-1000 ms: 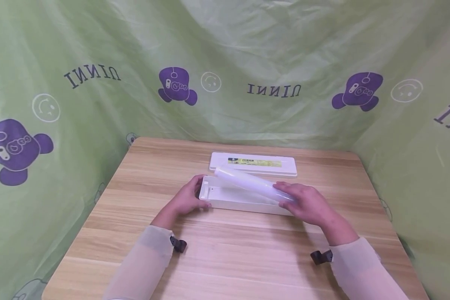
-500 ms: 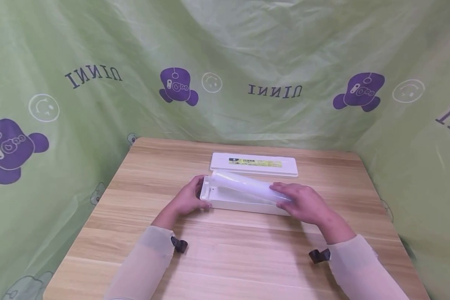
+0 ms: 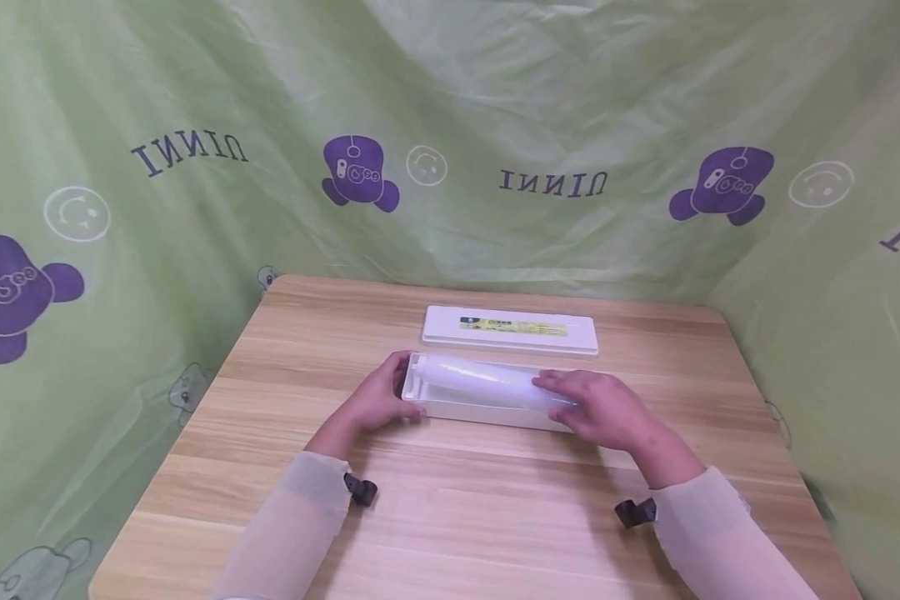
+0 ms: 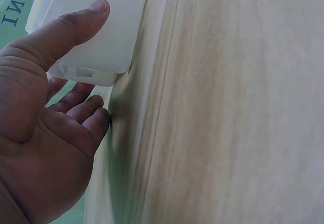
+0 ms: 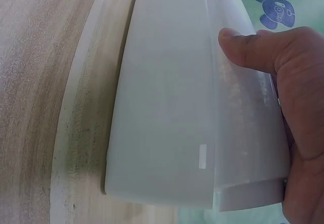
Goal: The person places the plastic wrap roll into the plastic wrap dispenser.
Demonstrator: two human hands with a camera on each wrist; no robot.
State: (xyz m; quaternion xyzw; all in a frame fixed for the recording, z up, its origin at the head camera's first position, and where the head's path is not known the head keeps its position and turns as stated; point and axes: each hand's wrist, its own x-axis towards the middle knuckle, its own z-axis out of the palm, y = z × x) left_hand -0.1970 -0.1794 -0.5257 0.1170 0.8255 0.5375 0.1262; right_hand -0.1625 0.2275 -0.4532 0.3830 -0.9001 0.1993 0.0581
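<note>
A long white plastic box (image 3: 487,413) stands uncovered on the table, its length running left to right. My left hand (image 3: 377,396) holds the box's left end, the thumb on the front wall and the fingers around the back. A roll of clear plastic wrap (image 3: 476,379) lies over the box, its left end down inside the left part. Around the right part of the roll, my right hand (image 3: 606,408) keeps its grip. In the right wrist view the wrap roll (image 5: 248,128) still sits above the box wall (image 5: 162,97) at that end.
Behind the box lies a flat white lid (image 3: 435,325) with a yellow-green label. Wooden table (image 3: 450,517) surface extends in front of the box. Green printed curtains (image 3: 450,233) hang around the table's back and sides.
The roll's left end has come down from above the box's back rim into the box, so the roll lies flatter. My right hand shifted slightly left with it; my left hand stayed put.
</note>
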